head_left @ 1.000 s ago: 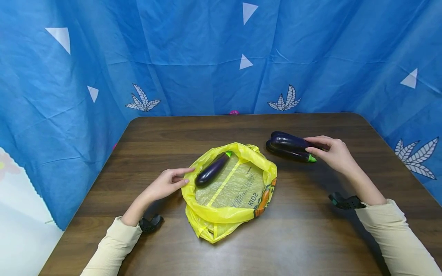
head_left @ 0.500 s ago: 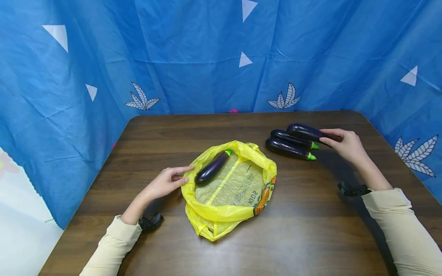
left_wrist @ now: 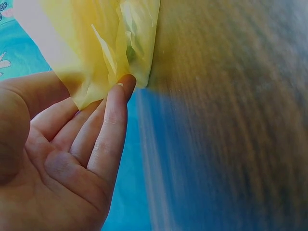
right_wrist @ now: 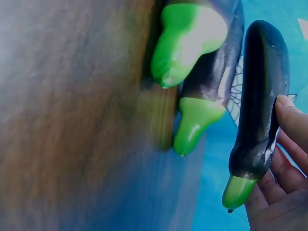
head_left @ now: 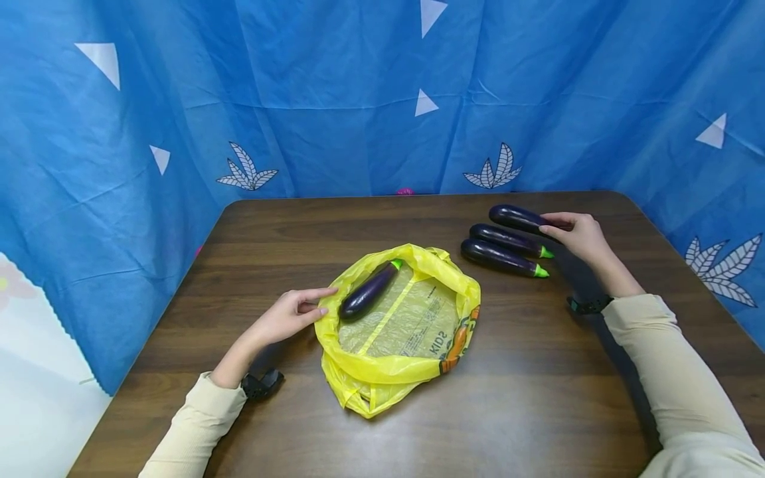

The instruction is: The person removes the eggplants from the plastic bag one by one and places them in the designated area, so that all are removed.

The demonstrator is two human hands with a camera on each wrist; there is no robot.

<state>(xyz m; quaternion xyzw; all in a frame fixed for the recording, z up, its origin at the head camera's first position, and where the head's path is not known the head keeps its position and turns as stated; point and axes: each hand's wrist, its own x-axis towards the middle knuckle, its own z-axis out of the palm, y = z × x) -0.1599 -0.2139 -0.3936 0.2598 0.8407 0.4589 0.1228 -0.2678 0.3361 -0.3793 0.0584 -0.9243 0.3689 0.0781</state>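
Note:
My left hand (head_left: 291, 318) pinches the left rim of an open yellow plastic bag (head_left: 382, 369), the thin film lying between thumb and fingers (left_wrist: 107, 130) in the left wrist view. Inside the bag lies one eggplant (head_left: 367, 292), its green stem end pointing to the back. At the back right, my right hand (head_left: 582, 237) holds another eggplant (right_wrist: 262, 96) between thumb and fingers near its green-capped end. Just in front of it, two more eggplants (head_left: 505, 257) lie side by side on the table, green ends to the right.
The brown wooden table (head_left: 508, 411) reaches back to a blue patterned curtain (head_left: 358, 99). A black wrist device (head_left: 261, 385) sits on the left wrist and another (head_left: 588, 305) on the right. A pale cloth (head_left: 42, 372) hangs at the left.
The right hand has drawn its eggplant off the other two, first rightward and back, then slightly left, to a place behind them. The left hand and the bag have stayed put.

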